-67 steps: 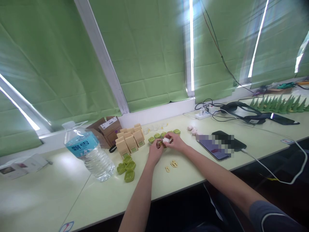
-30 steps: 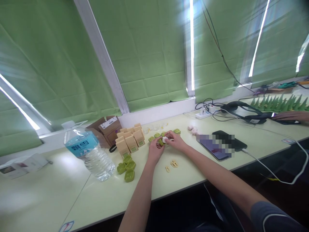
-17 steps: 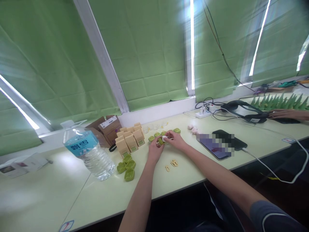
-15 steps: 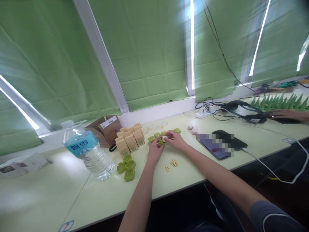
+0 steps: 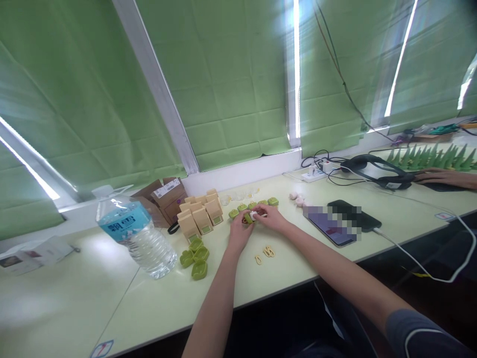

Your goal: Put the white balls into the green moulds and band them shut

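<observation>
In the head view my left hand is closed around a small green case, held just above the table. My right hand pinches a small white piece against that case; the fingers partly hide both. Behind my hands lies a row of small green cases with yellow loops. Several open green cups are grouped to the left of my left forearm. Between my forearms lie loose yellow loops. Pale pink-white pieces sit to the right of my right hand.
Beige block-like pieces stand before a cardboard box, with a large water bottle to their left. Small clear pieces lie at the back. Phones, cables and a headset occupy the right, near another person's hand.
My right fingers have shifted slightly, and the white piece appears turned a little against the green case. More of the green row shows behind my right hand.
</observation>
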The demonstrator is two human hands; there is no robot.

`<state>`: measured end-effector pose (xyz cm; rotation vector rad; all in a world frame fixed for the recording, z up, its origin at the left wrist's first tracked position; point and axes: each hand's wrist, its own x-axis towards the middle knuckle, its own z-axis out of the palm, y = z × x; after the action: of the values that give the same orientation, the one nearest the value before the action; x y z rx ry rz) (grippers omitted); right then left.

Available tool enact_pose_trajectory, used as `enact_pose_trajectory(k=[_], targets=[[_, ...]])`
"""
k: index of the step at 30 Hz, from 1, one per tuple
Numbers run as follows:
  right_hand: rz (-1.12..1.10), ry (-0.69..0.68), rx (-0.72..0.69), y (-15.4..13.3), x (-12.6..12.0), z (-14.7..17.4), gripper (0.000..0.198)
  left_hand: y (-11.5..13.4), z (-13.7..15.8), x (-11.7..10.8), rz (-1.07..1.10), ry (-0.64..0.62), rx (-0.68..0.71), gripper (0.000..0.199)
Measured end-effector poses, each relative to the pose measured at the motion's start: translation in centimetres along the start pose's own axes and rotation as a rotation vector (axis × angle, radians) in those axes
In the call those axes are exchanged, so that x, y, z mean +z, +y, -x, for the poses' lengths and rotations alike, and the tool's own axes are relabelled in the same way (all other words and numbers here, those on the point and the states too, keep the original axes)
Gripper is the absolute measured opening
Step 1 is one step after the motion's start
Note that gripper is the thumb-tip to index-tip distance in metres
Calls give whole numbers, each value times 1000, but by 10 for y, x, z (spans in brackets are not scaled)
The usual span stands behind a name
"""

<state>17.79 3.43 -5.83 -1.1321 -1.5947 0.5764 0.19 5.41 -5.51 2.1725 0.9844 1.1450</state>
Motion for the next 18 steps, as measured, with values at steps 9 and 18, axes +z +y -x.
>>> enact_pose_trajectory(k=[9, 18], targets=[[55, -37, 30, -8, -3, 1, 25, -11, -1, 4, 12, 2, 1, 44], [80, -50, -46, -9, -3, 3, 29, 2, 0, 2, 104, -7, -109, 41]])
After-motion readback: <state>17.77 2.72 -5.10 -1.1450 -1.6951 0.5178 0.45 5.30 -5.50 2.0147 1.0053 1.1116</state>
